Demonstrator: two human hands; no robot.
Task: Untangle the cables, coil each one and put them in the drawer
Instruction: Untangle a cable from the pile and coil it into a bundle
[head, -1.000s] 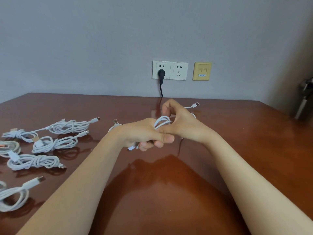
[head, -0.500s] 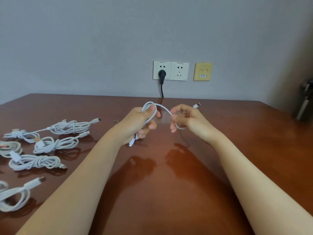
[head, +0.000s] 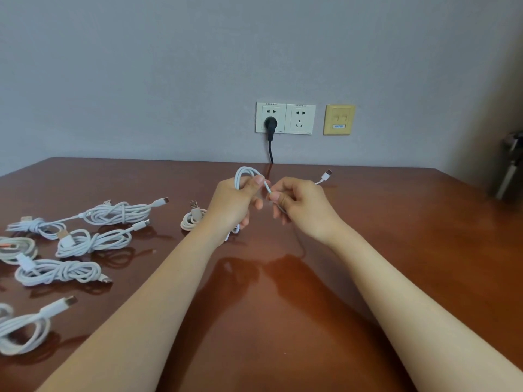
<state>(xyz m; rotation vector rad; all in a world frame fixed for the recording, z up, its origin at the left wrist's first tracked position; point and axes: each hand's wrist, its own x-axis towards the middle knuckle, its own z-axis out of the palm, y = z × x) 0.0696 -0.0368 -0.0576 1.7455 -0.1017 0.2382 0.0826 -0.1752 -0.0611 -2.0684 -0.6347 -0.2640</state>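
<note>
Cables (head: 93,241), already coiled, lie on the left of the table (head: 396,236). Above mid-table the left hand (head: 232,206) grips the loops of a loose cable (head: 244,174). The right hand (head: 304,206) pinches its strand, and the plug (head: 327,175) sticks out to the right.

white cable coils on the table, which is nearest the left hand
The small off-white coiled cable beside the left hand; the other white coils lie farther left.

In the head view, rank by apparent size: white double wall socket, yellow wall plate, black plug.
1. white double wall socket
2. yellow wall plate
3. black plug
All share one wall, so nearness hardly matters.
</note>
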